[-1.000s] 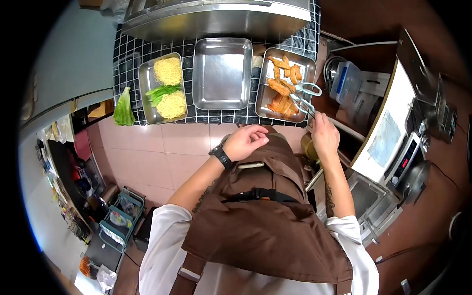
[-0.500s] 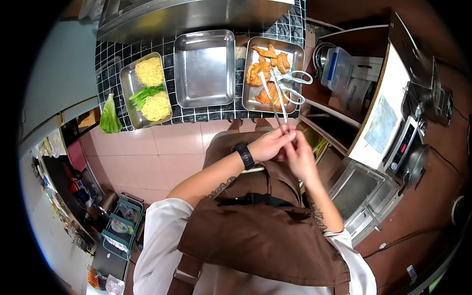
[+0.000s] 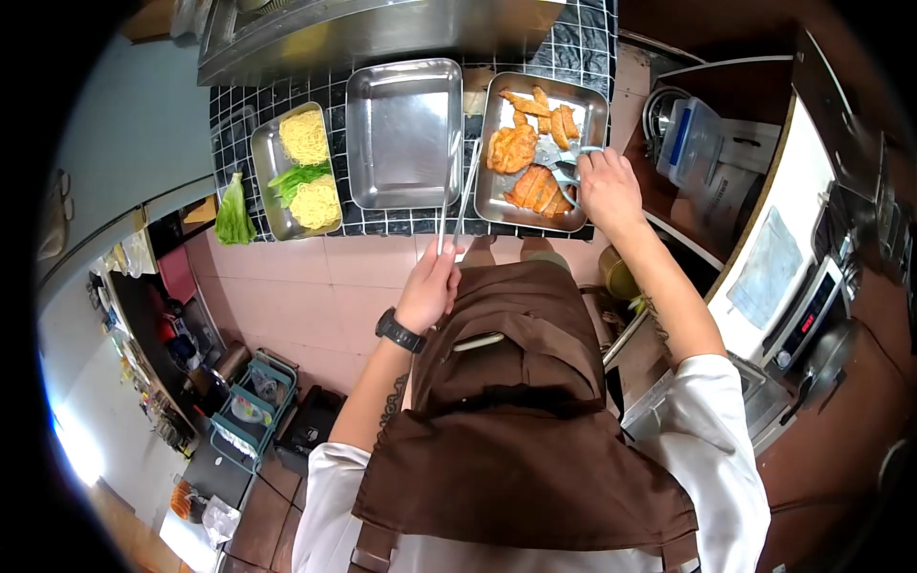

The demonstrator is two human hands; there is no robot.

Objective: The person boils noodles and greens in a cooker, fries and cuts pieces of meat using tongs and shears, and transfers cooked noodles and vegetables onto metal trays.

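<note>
My left hand [image 3: 430, 288] is closed around the handle end of long metal tongs [image 3: 465, 196], whose arms point up between two trays, slightly apart. At the right tray [image 3: 600, 115], my right hand [image 3: 611, 191] has its fingers curled on the handles of light blue scissors [image 3: 570, 198]; the fingers partly hide the loops. The scissors lie among pieces of browned fried meat: a whole piece [image 3: 512, 148], a sliced piece [image 3: 538, 191] and several strips [image 3: 543, 113].
Left of the right tray is a bare steel tray [image 3: 405, 134]. Farther left, a smaller tray [image 3: 262, 153] holds two noodle portions [image 3: 314, 203] with green leaves [image 3: 292, 181] between them. A lettuce leaf [image 3: 234, 215] hangs at the counter's left edge. A metal housing [image 3: 382, 43] borders the back.
My hands, together in front of my apron before, have separated. The left has moved left with the tongs, away from the meat tray; the right has reached up and taken the scissors' handles.
</note>
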